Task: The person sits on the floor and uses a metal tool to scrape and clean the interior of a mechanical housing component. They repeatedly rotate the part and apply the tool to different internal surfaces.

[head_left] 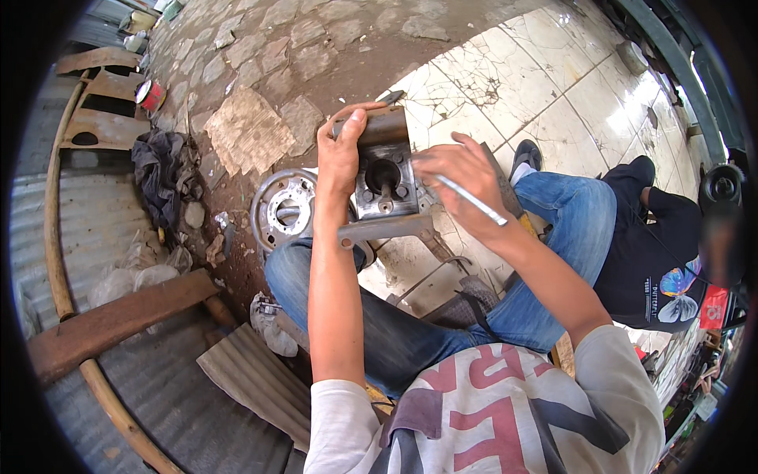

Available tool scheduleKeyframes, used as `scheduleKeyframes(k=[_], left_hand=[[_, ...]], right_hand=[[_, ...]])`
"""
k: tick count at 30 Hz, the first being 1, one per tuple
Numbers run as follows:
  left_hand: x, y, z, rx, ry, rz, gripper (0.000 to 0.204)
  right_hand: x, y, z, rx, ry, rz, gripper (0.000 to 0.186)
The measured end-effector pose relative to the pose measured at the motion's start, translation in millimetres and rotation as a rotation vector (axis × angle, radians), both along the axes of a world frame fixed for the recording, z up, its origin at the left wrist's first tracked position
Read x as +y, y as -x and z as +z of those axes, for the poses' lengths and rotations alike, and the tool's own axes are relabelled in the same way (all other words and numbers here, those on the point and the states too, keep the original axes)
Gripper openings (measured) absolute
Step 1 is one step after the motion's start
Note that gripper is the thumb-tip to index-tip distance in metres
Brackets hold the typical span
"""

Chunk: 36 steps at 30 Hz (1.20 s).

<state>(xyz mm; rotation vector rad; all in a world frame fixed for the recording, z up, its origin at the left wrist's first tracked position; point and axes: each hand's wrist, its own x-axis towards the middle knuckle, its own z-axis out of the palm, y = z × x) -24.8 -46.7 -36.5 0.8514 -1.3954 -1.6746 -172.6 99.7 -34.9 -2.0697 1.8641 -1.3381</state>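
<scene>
1. The metal assembly (401, 199) sits in the middle of the scene, between the person's knees: a squarish dark plate with a round bore, and a dark tube (385, 125) along its far side.
2. It looks like thick steel, so I judge it heavy, stiff and hardly fragile; the smooth tube could be slippery if greasy. The tube's end and the plate's outer edges seem the best places to take hold.
3. The left hand (339, 162) is closed over the left end of the tube, thumb on the near side, fingers reaching over the far side.
4. The right hand (467, 186), at the plate's right edge, has its fingers curled around a slim silver rod (483, 207), which slants toward the near right. Whether its fingertips touch the plate, I cannot tell.
5. Just nearer lies a flat metal bar (387, 228) with a hole at its left end; to the left is a round metal wheel (267, 213).
6. Farther out, a brown cardboard piece (249, 130) lies far left, white floor tiles (545, 118) spread far right, and a co-worker in a dark shirt (636, 284) is at the right.
</scene>
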Motion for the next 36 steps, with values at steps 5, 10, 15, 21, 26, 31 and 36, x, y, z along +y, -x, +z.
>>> scheduleKeyframes(k=[5, 10, 15, 21, 26, 31, 36], left_hand=[[-10.8, 1.7, -1.9, 0.029, -0.008, 0.018, 0.038], [-4.6, -8.3, -5.3, 0.017, -0.037, 0.023, 0.043], [-6.1, -0.8, -5.8, 0.004, -0.011, 0.007, 0.052], [1.8, -1.7, -1.8, -0.049, -0.081, -0.032, 0.058], [-0.6, 3.1, -2.3, -0.069, -0.128, -0.035, 0.056], [-3.5, -1.4, -5.7, -0.004, -0.156, -0.037, 0.055], [-4.8, -3.4, -7.7, -0.028, -0.141, -0.137, 0.072]], right_hand=[[31.8, 32.4, -51.5, -0.148, -0.195, -0.004, 0.007], [-11.7, 42.0, -12.5, -0.548, -0.185, -0.063, 0.01], [-28.3, 60.5, -9.3, -0.312, -0.092, 0.124, 0.013], [-19.3, 56.5, 4.1, -0.472, -0.212, 0.21, 0.014], [-12.2, 47.0, -0.2, -0.46, -0.206, 0.39, 0.013], [-6.8, 29.8, 6.1, -0.162, -0.089, 0.441, 0.02], [-14.2, 32.4, 3.3, -0.148, -0.075, 0.398, 0.017]])
